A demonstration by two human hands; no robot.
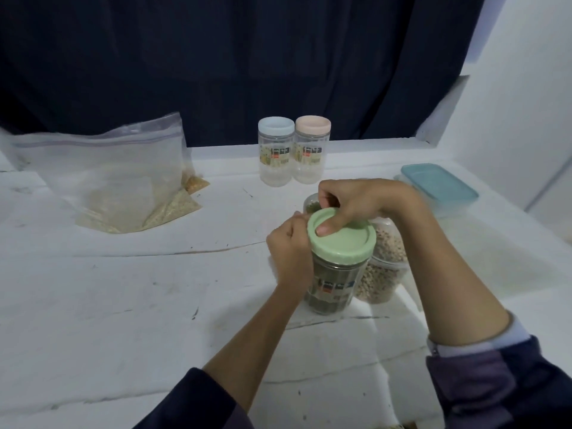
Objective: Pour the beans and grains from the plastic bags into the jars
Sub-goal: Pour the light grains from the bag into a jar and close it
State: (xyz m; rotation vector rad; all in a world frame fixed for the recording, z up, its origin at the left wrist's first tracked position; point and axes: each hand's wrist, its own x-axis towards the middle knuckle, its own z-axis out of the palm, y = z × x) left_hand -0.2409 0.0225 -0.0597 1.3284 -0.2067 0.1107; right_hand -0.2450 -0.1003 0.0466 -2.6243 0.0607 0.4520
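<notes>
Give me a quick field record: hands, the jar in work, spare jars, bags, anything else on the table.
left hand: grips green-lid jar by its side
right hand: grips green lid, thumb on top
jar contents: dark, partly hidden
spare jars: blue-lid jar and pink-lid jar, side by side at the back, lids on
zip bag: far left, smaller grain bags inside
open tub: pale beans, right of jar
blue-lid box: far right

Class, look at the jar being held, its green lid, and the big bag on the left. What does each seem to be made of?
Jar: clear, glossy, probably plastic; the dark contents show through. Green lid: opaque matte plastic, moulded rim. Bag: thin clear plastic film, creased, with a zip strip. Left hand holds the jar; right hand grips the lid.
</notes>
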